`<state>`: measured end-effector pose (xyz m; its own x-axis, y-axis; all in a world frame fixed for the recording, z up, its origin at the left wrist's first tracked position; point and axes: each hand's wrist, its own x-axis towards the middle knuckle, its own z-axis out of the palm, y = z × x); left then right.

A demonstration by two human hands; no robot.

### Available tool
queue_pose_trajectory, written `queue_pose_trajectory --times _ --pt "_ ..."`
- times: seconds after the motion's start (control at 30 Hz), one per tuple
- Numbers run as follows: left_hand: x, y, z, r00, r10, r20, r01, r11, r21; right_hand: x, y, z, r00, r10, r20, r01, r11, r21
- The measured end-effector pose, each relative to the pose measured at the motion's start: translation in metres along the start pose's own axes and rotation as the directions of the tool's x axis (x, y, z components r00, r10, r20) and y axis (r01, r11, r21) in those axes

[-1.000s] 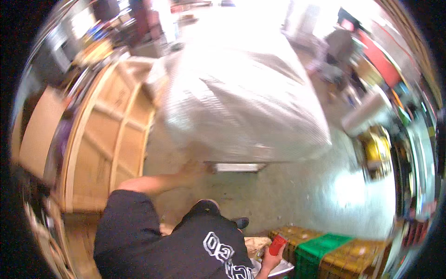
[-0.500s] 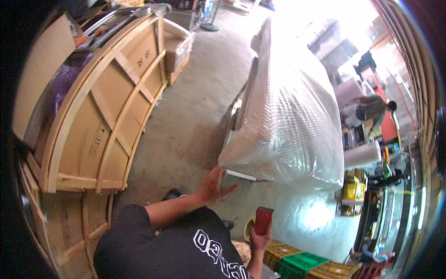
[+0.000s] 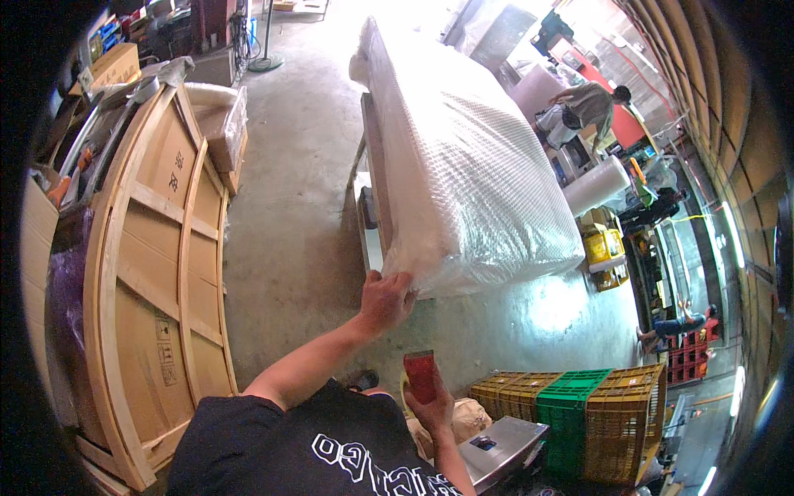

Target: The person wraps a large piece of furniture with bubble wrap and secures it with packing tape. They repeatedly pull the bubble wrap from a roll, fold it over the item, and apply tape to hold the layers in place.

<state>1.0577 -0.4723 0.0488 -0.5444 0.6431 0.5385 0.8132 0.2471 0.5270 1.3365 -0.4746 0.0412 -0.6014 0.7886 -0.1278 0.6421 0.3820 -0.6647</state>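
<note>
A large bulky item wrapped in clear bubble wrap (image 3: pixel 488 174) stands in front of me, a bare strip of its side showing on the left. My left hand (image 3: pixel 385 302) is closed at its near lower corner, fingers curled on the edge of the wrap. Lower and to the right, my right hand (image 3: pixel 432 407) grips a red tape dispenser (image 3: pixel 420 376) with a yellowish roll partly hidden behind the fingers. The dispenser is held upright, apart from the wrap.
A wood-framed cardboard crate (image 3: pixel 157 273) stands at left. Yellow and green plastic crates (image 3: pixel 571 413) and a metal box (image 3: pixel 500 450) sit at lower right. Beyond the wrapped item are a bubble wrap roll (image 3: pixel 597 186), a bending person (image 3: pixel 587 112) and another person (image 3: pixel 682 322).
My view has swung to the right. My left hand, spread beside the wrapped corner before, has closed on the wrap. My right hand still holds the tape dispenser.
</note>
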Motion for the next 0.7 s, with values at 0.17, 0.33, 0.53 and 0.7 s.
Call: queue_pose_trajectory --times 0.17,0.33,0.53,0.7 --pt "-0.011 -0.028 0.027 0.995 0.061 -0.082 -0.066 0.996 -0.062 0.001 0.012 0.01 0.998 -0.039 -0.059 0.04 0.999 0.013" --pt "-0.028 -0.048 0.016 0.973 -0.106 0.204 0.161 0.948 -0.274 0.024 0.001 0.009 0.961 -0.179 -0.211 0.224 0.951 0.212" --pt "-0.06 -0.004 -0.032 0.296 -0.199 0.934 0.924 0.309 -0.227 0.012 0.007 0.014 0.888 -0.397 -0.23 0.446 0.865 0.228" --pt "-0.071 -0.022 -0.037 0.343 -0.119 0.932 0.867 0.423 -0.265 0.007 0.002 0.022 0.879 -0.473 -0.062 0.477 0.869 0.129"
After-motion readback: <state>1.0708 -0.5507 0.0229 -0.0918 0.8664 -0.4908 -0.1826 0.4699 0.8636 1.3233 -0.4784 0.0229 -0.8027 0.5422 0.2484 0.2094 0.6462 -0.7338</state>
